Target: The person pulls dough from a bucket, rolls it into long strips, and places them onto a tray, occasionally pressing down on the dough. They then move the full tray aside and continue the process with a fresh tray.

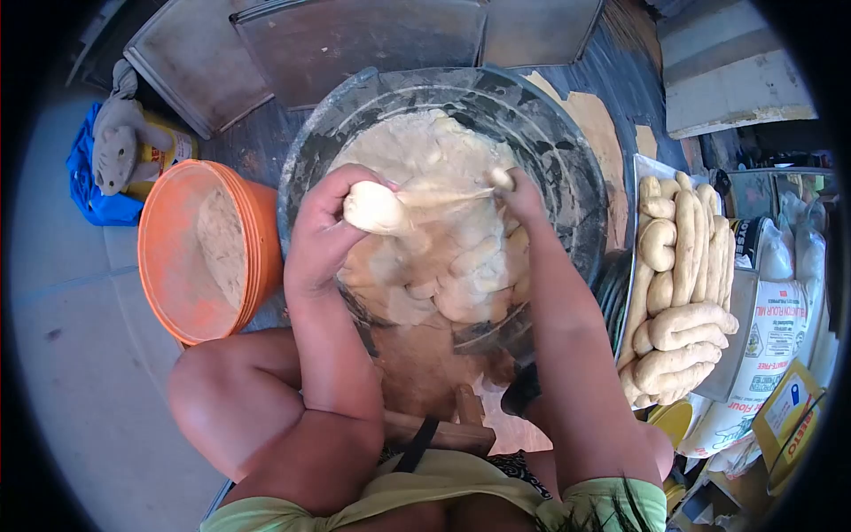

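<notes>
A pale lump of dough (372,209) bulges out of my left hand (321,222), whose fingers are wrapped round it. From the lump a thin, smeared strand of dough stretches right to my right hand (523,197). Its fingers are closed on the strand's far end, where a small knob of dough shows. Both hands are raised over a large dark round basin (581,177). Inside the basin lies a big mass of soft dough (417,146), with rounded, folded pieces toward the near side.
Left of the basin stands a stack of orange buckets (266,257) with floury powder inside. On the right a metal tray (640,173) bears several long dough rolls (687,239). Printed flour sacks (771,328) lie beyond it. Dark metal trays (355,44) lean at the back.
</notes>
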Available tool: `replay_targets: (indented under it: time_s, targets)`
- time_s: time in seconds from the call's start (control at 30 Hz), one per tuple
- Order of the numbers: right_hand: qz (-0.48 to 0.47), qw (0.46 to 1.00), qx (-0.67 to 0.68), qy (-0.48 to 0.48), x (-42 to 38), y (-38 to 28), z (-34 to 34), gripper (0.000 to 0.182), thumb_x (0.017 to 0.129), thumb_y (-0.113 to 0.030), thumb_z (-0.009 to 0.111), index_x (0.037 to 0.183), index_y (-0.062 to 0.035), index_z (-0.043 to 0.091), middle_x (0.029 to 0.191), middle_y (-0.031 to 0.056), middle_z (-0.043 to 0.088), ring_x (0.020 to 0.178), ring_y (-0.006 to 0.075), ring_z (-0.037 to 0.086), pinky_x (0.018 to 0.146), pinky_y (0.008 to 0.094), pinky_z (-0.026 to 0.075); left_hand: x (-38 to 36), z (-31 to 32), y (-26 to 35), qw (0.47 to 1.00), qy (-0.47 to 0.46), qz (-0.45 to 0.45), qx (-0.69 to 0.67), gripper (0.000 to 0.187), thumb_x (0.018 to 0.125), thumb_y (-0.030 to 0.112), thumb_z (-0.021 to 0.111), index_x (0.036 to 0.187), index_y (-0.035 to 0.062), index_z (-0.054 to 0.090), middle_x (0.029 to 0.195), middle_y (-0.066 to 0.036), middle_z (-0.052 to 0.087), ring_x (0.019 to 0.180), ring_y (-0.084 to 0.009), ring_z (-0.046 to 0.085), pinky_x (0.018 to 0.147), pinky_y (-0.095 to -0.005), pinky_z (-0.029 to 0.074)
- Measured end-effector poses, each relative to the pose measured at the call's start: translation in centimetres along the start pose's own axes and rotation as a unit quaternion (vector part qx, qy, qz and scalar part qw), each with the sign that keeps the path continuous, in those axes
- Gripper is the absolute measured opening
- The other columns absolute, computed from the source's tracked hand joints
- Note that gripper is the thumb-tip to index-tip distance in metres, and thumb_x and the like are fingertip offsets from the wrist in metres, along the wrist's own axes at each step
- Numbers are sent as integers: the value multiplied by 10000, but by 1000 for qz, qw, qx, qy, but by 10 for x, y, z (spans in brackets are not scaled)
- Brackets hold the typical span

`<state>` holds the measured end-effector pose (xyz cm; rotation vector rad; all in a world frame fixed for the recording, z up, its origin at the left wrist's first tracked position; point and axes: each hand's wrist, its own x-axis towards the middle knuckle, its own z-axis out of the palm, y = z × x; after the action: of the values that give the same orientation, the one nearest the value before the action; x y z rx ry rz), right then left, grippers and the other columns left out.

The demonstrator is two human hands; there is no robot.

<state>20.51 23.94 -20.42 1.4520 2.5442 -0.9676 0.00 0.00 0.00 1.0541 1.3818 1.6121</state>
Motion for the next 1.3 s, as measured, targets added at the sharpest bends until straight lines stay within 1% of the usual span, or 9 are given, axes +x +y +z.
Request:
replay_targets:
  time_s: [0.17, 0.37, 0.47, 0.6, 0.7, 0.87, 1.13, 1.2, 1.3]
  targets:
    - [-93, 827, 522, 188, -12, -8, -84, 350, 863, -288, 606, 1047, -19, 475, 914, 78, 565, 805, 187, 583, 745, 322, 482, 7, 3, 13, 986, 124, 74, -85, 209, 735, 58, 593, 927, -1, 535, 884, -123, 577, 919, -246, 563, 836, -366, 450]
    - [-152, 785, 531, 281, -45, -80, -143, 437, 869, -318, 581, 1162, -22, 448, 897, 46, 525, 745, 141, 521, 695, 298, 466, 0, -24, 28, 922, 267, 167, -225, 213, 751, 4, 491, 962, -3, 515, 893, -107, 587, 810, -207, 592, 746, -300, 481]
    - [-63, 854, 451, 252, -48, -113, -120, 401, 822, -358, 636, 1068, -54, 544, 902, 42, 555, 802, 123, 519, 715, 295, 445, 9, -30, 6, 931, 362, -40, 25, 305, 698, -29, 469, 994, 12, 533, 896, -70, 581, 754, -128, 562, 663, -250, 452]
    - [-41, 977, 199, 67, -25, -86, 9, 647, 761, -449, 633, 1228, -26, 486, 1215, 232, 491, 1144, 338, 478, 943, 448, 382, 10, -27, -92, 864, 304, -88, 392, 558, 659, -5, 624, 1194, -8, 468, 1138, -192, 526, 1074, -306, 509, 927, -361, 395]
    - [36, 996, 25, 76, -59, -89, 97, 807, 791, -531, 544, 1376, -39, 284, 1408, 225, 276, 1317, 333, 262, 1045, 533, 200, -8, -26, -160, 866, 218, -160, 422, 747, 654, 28, 654, 1325, -17, 329, 1269, -260, 389, 1207, -361, 384, 1034, -368, 298]
    - [-182, 962, -202, -10, -94, -103, 96, 805, 810, -535, 498, 1421, -113, 188, 1463, 191, 163, 1357, 327, 159, 1061, 575, 85, -8, 8, -187, 936, 158, -130, 287, 650, 736, 128, 659, 1311, 13, 380, 1326, -239, 369, 1239, -363, 355, 1042, -377, 286]
    - [-140, 980, -138, 15, -87, -60, 96, 555, 794, -358, 584, 1288, -172, 410, 1354, 167, 370, 1285, 298, 316, 1031, 584, 169, -24, 48, -189, 930, 56, -176, 317, 638, 726, 276, 686, 1297, 117, 452, 1381, -185, 331, 1274, -348, 310, 1046, -393, 276]
    - [-115, 986, -106, -50, -97, -68, 80, 497, 775, -294, 607, 1224, -137, 462, 1251, 158, 456, 1200, 292, 400, 987, 549, 253, -26, 61, -152, 813, 0, -325, 484, 639, 663, 242, 720, 1247, 106, 502, 1376, -171, 330, 1267, -348, 306, 1026, -411, 290]
    - [-116, 981, 69, -139, -104, -78, 28, 427, 731, -240, 649, 1114, -85, 544, 1065, 153, 580, 1036, 304, 531, 892, 468, 383, -41, 69, -174, 846, -79, -154, 504, 605, 603, 188, 741, 1165, 79, 546, 1278, -184, 428, 1197, -338, 393, 980, -399, 339]
